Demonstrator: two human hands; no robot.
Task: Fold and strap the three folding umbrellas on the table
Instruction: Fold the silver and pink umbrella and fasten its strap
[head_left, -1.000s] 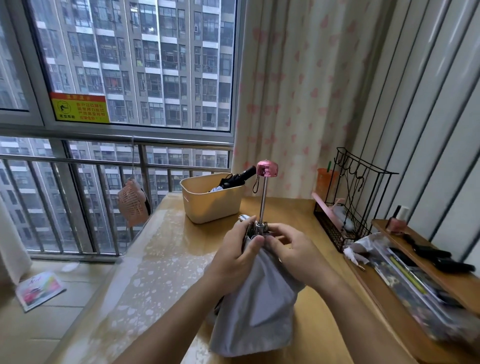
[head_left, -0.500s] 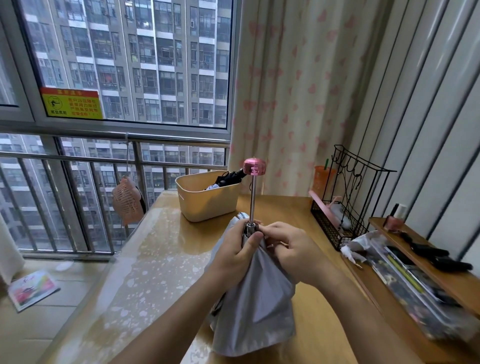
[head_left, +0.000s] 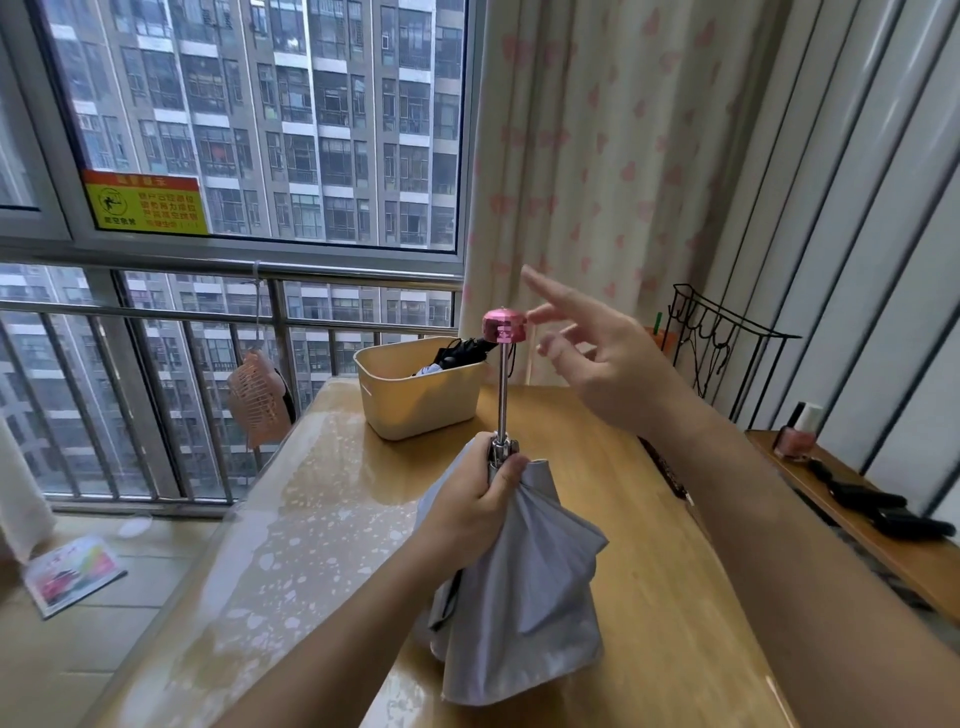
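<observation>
A grey folding umbrella (head_left: 524, 597) stands handle-up over the wooden table (head_left: 649, 545), its canopy hanging loose. My left hand (head_left: 470, 512) grips it at the top of the canopy, around the base of the metal shaft. The shaft rises to a pink handle (head_left: 504, 326). My right hand (head_left: 597, 364) hovers just right of the pink handle with its fingers spread, holding nothing. A black folded umbrella (head_left: 460, 353) and a pale one lie in the beige basket (head_left: 421, 400) at the far end of the table.
A black wire rack (head_left: 722, 343) stands at the table's right edge. Beside it a lower wooden shelf (head_left: 852, 514) carries nail polish bottles (head_left: 797, 431) and black items. A window railing (head_left: 156, 312) runs behind the table, with a curtain (head_left: 597, 171) at the right.
My right hand has let go of the canopy top and risen to beside the pink handle, fingers spread. The left hand keeps its grip on the umbrella.
</observation>
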